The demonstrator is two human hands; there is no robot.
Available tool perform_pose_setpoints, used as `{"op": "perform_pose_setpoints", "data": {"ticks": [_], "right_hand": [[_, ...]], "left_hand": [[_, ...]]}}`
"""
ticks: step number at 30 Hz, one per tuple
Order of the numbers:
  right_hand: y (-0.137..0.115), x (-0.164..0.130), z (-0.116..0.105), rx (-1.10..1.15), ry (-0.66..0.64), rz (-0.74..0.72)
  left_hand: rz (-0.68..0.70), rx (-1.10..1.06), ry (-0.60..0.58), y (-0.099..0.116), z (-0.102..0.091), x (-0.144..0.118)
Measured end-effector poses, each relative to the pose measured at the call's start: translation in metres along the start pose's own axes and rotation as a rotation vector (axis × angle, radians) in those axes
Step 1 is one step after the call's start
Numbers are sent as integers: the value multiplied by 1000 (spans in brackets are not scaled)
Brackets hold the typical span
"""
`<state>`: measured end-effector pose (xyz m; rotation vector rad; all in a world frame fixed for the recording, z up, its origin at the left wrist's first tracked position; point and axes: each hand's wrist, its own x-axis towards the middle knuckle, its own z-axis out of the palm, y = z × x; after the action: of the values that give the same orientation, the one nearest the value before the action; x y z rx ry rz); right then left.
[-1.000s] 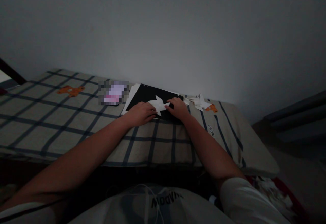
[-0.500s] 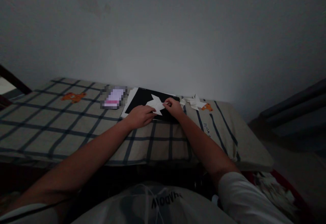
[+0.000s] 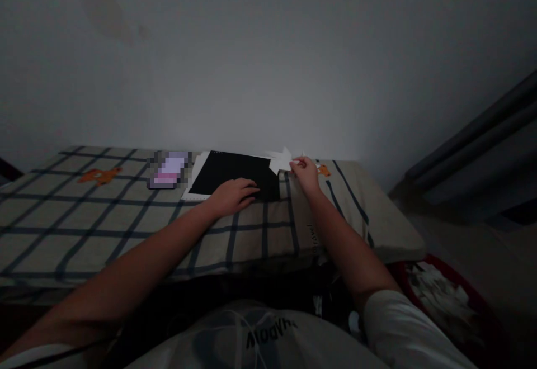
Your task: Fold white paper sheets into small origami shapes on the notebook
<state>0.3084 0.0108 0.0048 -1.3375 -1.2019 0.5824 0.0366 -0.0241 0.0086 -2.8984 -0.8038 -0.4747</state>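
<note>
A white folded-paper pinwheel (image 3: 280, 161) is pinched between the fingertips of my right hand (image 3: 306, 174), over the right end of a black sheet or board (image 3: 235, 170). My left hand (image 3: 232, 197) rests on the near edge of that black surface, its fingers stretched out and holding nothing. White papers (image 3: 197, 176) stick out beneath the black surface on its left side. Other folded white paper lies behind my right hand, mostly hidden by it.
A phone with a blurred screen (image 3: 170, 169) lies to the left on the checked tablecloth (image 3: 138, 218). A wall (image 3: 251, 67) rises directly behind the table. Down at the right stands a red basin (image 3: 403, 271) with crumpled white stuff (image 3: 440, 296) inside.
My right hand has carried the paper pinwheel to the right, off the middle of the black surface. My left hand has let go of it and stays behind. The view has turned slightly right.
</note>
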Motion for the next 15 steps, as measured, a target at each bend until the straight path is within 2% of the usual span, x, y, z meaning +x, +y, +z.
{"op": "perform_pose_setpoints", "data": {"ticks": [4, 7, 10, 15], "right_hand": [[18, 22, -35, -94, 163, -3], [29, 35, -52, -199, 234, -37], [38, 40, -59, -270, 253, -71], [47, 39, -58, -353, 234, -57]], "left_hand": [[49, -27, -28, 8, 8, 23], [59, -44, -26, 11, 15, 33], [49, -70, -17, 11, 21, 35], [25, -99, 8, 5, 21, 28]]}}
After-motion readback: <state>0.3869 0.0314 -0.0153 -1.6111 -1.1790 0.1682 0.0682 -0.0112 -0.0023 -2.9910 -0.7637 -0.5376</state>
